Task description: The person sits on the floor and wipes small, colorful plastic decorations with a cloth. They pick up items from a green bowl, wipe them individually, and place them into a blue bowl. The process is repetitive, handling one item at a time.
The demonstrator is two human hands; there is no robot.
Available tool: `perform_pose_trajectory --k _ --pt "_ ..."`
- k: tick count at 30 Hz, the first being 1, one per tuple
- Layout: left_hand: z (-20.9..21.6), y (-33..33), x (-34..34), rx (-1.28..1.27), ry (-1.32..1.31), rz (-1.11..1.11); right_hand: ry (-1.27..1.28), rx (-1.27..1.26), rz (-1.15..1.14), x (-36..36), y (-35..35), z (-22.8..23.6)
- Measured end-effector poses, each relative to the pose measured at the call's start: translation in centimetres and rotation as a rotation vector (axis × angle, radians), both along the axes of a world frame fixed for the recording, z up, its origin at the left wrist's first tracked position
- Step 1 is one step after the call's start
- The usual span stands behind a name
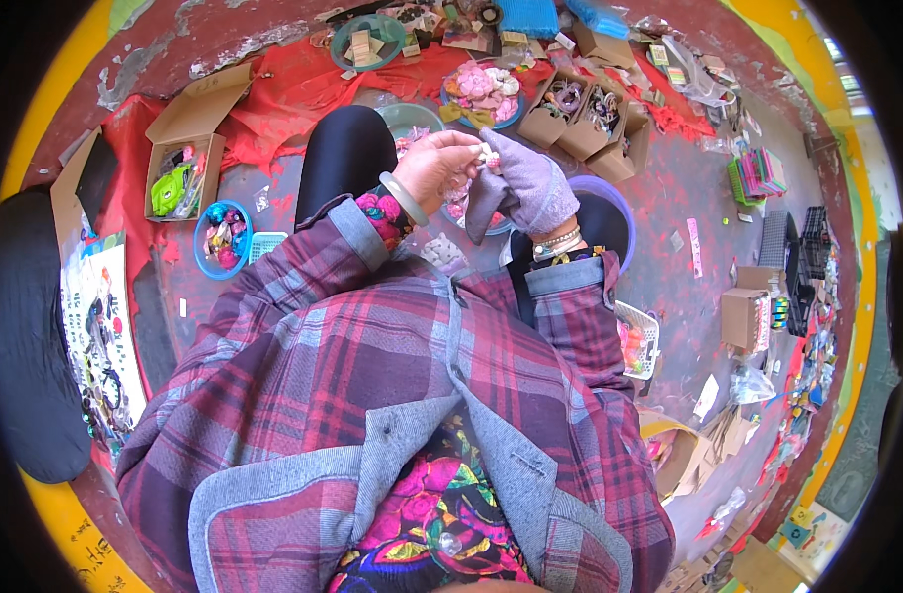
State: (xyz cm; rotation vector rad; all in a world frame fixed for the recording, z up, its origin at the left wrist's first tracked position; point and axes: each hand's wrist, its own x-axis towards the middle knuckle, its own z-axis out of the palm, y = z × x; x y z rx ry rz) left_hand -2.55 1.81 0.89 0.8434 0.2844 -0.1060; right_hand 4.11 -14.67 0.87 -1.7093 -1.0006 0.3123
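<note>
My left hand (433, 173), with a pale bangle at its wrist, is raised in front of me. Its thumb and fingertips pinch a small white-and-pink piece (489, 158). Close beside it on the right, a lilac-grey knitted cloth (535, 178), glove- or sock-like, covers my right hand (555, 212). One end of this cloth points up toward the pinched piece and another flap hangs down between the hands. The fingers of my right hand are hidden inside it. Below the hands, a basin (408, 117) with pink items shows in part.
A bowl of pink and white scrunchies (483, 89) stands ahead, beside cardboard boxes (575, 114) of hair bands. To the left are a blue basket (222, 240) of shiny bundles and an open carton (187, 148). On the right, a purple basin (614, 203) and a white basket (637, 341) sit close by.
</note>
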Motion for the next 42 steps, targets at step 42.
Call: perform_pose_trajectory --k 42 --pt "-1.7 0.1 -0.2 -0.125 0.018 -0.283 0.742 0.319 -0.34 0.5 0.2 -1.0"
